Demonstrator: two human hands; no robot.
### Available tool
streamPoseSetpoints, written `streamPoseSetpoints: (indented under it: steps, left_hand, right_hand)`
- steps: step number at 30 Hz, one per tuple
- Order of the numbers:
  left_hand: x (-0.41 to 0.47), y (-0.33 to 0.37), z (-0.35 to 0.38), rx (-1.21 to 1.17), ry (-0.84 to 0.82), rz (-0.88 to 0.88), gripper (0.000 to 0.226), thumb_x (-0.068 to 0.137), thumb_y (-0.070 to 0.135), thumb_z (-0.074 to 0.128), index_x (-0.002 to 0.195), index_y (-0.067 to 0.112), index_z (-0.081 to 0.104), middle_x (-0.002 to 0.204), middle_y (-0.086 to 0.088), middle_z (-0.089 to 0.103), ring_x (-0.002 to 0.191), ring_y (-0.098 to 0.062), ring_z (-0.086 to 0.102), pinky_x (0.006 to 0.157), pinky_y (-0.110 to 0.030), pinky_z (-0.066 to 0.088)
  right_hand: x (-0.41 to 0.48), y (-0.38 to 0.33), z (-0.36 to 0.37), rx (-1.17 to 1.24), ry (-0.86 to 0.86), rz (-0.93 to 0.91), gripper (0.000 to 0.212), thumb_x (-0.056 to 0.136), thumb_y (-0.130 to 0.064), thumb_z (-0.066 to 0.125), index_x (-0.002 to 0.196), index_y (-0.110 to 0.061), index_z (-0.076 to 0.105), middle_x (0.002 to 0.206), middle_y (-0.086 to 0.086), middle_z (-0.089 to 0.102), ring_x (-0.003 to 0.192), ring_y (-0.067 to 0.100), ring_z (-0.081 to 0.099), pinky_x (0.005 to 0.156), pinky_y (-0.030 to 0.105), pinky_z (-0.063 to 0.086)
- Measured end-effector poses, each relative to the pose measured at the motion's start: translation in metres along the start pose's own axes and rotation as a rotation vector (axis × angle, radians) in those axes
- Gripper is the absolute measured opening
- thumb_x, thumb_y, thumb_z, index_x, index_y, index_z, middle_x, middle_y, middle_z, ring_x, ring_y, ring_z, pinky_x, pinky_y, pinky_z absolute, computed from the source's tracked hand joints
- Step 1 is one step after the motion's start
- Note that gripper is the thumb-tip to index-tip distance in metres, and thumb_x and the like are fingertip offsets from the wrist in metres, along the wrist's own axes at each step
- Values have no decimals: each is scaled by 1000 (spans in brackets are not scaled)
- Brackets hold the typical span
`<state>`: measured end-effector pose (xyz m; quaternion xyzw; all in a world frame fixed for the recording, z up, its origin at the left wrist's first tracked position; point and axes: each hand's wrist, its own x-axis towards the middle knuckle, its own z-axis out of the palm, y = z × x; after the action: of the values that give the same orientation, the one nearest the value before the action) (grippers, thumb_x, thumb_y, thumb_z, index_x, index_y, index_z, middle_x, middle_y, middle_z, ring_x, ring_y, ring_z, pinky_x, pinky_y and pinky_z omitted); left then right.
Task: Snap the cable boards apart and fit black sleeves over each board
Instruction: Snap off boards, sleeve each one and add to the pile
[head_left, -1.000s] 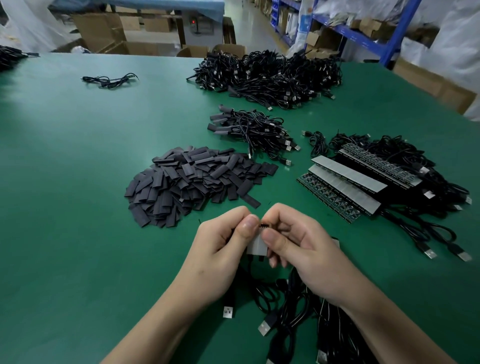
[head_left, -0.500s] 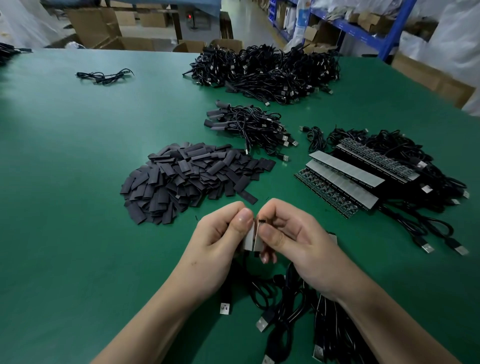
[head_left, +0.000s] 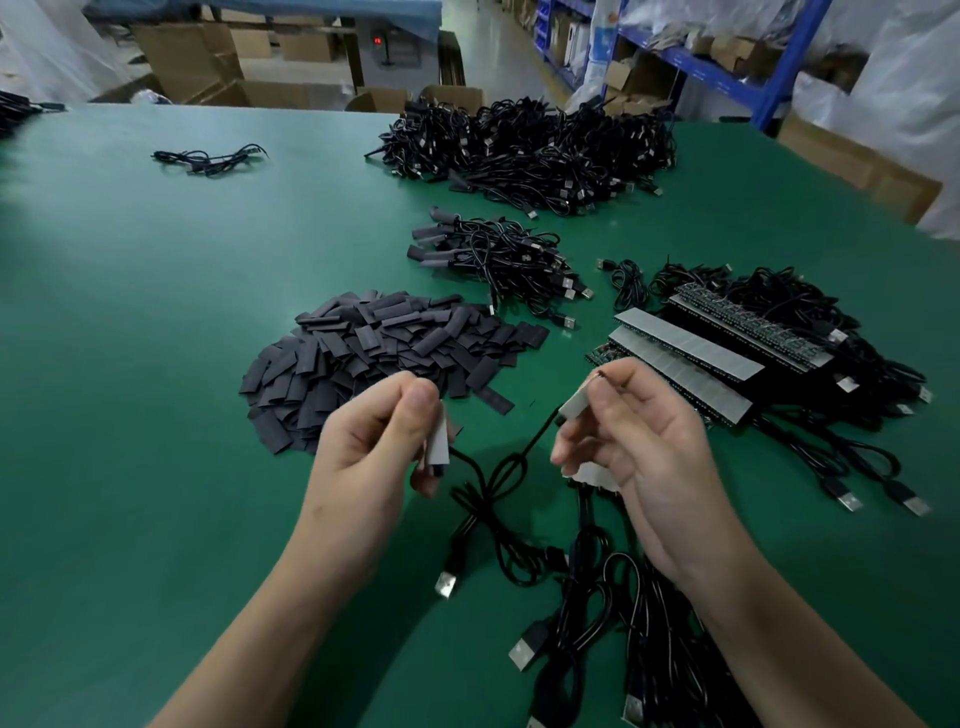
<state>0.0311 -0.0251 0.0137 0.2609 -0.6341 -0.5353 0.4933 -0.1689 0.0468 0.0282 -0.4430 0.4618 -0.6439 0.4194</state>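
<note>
I see left hand pinching one board, right hand pinching a second board, well apart; sleeve pile at 12 o'clock of left hand.

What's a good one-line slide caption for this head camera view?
Left hand pinches the left board, right hand the right board, apart above the green table, beside the black sleeves pile.

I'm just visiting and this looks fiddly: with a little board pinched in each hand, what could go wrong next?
The black cables cross and loop between the left hand and right hand; pulling the hands apart could knot them or strain a wire at its board. Each hand only pinches its board, left board and right board, so one might slip while reaching for the sleeve pile.
</note>
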Motion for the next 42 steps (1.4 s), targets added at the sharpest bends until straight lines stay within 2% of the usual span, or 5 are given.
streamPoseSetpoints:
  steps: [10,17,28,34,42]
  left_hand:
    - [8,14,-19,-642,-169,-197,38,93,47,67,68,20,55,53,11,42,42,-2,35,49,-20,32]
    - [9,15,-21,-1119,-373,-337,36,107,34,50,81,9,56,61,5,36,46,-8,34,55,-24,40]
    - [-3,0,9,142,-113,-180,42,93,51,63,70,15,63,63,-5,65,58,-17,63,63,-24,50]
    - [0,4,24,477,18,101,27,95,39,60,71,27,66,77,10,64,77,-12,62,68,-17,42]
    - [33,-7,14,758,-66,68,23,104,31,56,120,25,72,106,17,64,100,-3,61,88,-27,51]
  right_hand:
    - [4,-1,-21,-334,234,-308,13,98,-30,57,89,-24,64,105,1,70,96,16,67,86,26,55]
    - [3,-21,-30,299,-22,105,28,100,-31,51,74,-23,59,67,-3,57,43,5,49,41,18,46]
    - [1,-5,-16,-878,21,-367,26,88,-10,62,108,-26,67,115,-15,65,118,7,60,97,11,44]
    - [-8,2,0,-676,-369,62,35,92,-59,58,100,-29,75,91,-3,76,85,15,72,79,46,58]
    - [-4,-2,-4,-95,-258,147,20,97,-23,61,85,-16,75,85,14,77,81,22,72,80,26,56]
